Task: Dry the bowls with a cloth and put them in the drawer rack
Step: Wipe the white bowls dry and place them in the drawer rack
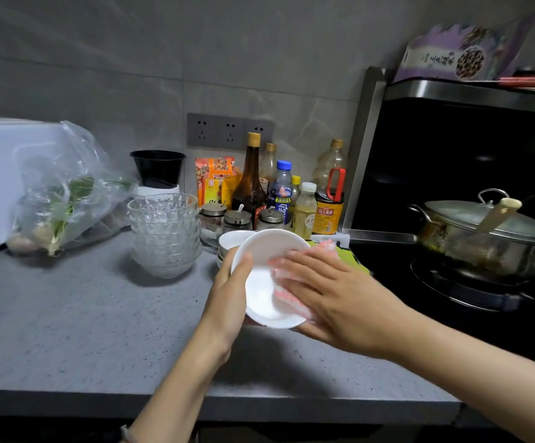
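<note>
Left hand (pixel 227 292) grips white bowl (pixel 259 282); right hand (pixel 333 295) presses cloth (pixel 283 297) inside, fingers flat. Glass bowls (pixel 163 231) and bottles (pixel 250 183) stand behind

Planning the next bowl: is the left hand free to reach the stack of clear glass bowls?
Probably not yet: the left hand grips the white ceramic bowl, though the way to the clear glass bowl stack looks free.

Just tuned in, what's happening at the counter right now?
A person is drying a white bowl: the left hand grips its rim while the right hand presses a pink cloth inside it. More white bowls sit stacked just behind, and a stack of glass bowls stands to the left.
</note>
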Demonstrator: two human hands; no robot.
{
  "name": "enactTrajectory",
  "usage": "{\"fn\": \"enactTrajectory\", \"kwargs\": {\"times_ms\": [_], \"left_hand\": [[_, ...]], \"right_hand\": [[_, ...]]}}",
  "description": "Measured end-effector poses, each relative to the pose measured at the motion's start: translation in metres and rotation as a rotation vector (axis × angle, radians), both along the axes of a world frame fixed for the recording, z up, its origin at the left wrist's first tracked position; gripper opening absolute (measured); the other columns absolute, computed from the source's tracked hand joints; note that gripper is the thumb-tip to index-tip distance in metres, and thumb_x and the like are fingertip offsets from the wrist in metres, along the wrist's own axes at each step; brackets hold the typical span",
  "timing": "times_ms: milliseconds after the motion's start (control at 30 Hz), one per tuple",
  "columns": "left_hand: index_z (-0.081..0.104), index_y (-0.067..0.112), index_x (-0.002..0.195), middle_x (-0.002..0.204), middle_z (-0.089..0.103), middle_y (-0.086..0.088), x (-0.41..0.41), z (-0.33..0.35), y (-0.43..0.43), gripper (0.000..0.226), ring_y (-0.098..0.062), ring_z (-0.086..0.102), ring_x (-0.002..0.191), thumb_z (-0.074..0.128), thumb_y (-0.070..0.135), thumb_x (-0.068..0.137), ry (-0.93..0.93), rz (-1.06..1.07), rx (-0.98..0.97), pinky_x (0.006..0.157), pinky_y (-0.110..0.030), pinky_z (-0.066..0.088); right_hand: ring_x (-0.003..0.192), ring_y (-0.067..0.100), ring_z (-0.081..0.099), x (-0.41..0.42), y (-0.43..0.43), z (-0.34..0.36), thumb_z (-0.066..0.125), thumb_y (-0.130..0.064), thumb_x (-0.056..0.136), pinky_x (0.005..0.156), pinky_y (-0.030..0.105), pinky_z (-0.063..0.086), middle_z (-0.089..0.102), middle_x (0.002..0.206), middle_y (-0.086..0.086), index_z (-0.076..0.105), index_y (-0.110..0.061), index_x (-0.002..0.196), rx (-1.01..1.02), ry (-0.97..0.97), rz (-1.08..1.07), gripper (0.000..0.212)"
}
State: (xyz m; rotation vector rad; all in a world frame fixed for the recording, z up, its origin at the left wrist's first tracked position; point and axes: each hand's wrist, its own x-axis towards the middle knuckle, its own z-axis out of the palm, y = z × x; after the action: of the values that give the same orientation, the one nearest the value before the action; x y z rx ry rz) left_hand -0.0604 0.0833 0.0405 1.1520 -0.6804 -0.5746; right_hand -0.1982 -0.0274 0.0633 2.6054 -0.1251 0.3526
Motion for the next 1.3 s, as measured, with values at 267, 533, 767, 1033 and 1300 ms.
{"fn": "enactTrajectory", "kwargs": {"times_ms": [267, 533, 767, 1033, 1300], "left_hand": [[0.060, 0.024, 0.101, 0.098, 0.065, 0.001, -0.015, 0.001, -0.008, 0.020, -0.014, 0.061, 0.089, 0.041, 0.017, 0.101, 0.168, 0.183, -0.136, 0.078, -0.025, 0.049], [0.059, 0.017, 0.121, 0.110, 0.068, -0.008, 0.009, 0.001, 0.002, 0.029, -0.020, 0.064, 0.092, 0.044, 0.025, 0.098, 0.103, -0.101, 0.088, 0.055, -0.023, 0.051], [0.058, 0.019, 0.120, 0.112, 0.066, -0.012, -0.015, -0.005, -0.014, 0.028, -0.026, 0.064, 0.101, 0.048, 0.015, 0.095, 0.226, 0.116, -0.157, 0.067, -0.029, 0.054], [0.061, 0.023, 0.114, 0.109, 0.071, -0.004, 0.017, -0.005, 0.007, 0.022, -0.016, 0.065, 0.098, 0.049, 0.021, 0.095, -0.047, -0.205, 0.121, 0.079, -0.027, 0.051], [0.057, 0.033, 0.104, 0.095, 0.065, 0.004, -0.013, -0.008, -0.003, 0.037, -0.001, 0.064, 0.077, 0.051, -0.001, 0.090, 0.054, 0.067, -0.133, 0.057, -0.016, 0.050]], "right_hand": [[0.108, 0.028, 0.061, 0.021, 0.053, -0.034, 0.036, -0.037, 0.093, 0.094, 0.045, 0.045, 0.055, 0.134, 0.008, 0.044, -0.015, 0.138, 0.395, -0.231, 0.016, 0.050], [0.093, 0.020, 0.069, 0.002, -0.005, -0.003, 0.057, -0.035, 0.085, 0.093, 0.033, 0.048, 0.071, 0.112, 0.001, 0.075, -0.018, 0.097, -0.072, -0.108, 0.204, 0.027], [0.070, 0.022, 0.067, 0.035, 0.041, -0.021, 0.056, -0.020, 0.081, 0.050, 0.026, 0.049, 0.072, 0.097, -0.008, 0.071, -0.022, 0.088, 0.299, -0.439, 0.105, 0.017], [0.109, 0.019, 0.064, -0.001, -0.010, -0.012, 0.052, -0.041, 0.085, 0.105, 0.032, 0.038, 0.066, 0.122, 0.001, 0.071, -0.018, 0.113, -0.168, -0.061, 0.197, 0.040], [0.056, 0.013, 0.065, 0.031, 0.034, -0.025, 0.058, -0.027, 0.074, 0.041, 0.020, 0.043, 0.072, 0.091, -0.014, 0.073, -0.030, 0.088, 0.125, -0.369, 0.142, 0.020]]}}
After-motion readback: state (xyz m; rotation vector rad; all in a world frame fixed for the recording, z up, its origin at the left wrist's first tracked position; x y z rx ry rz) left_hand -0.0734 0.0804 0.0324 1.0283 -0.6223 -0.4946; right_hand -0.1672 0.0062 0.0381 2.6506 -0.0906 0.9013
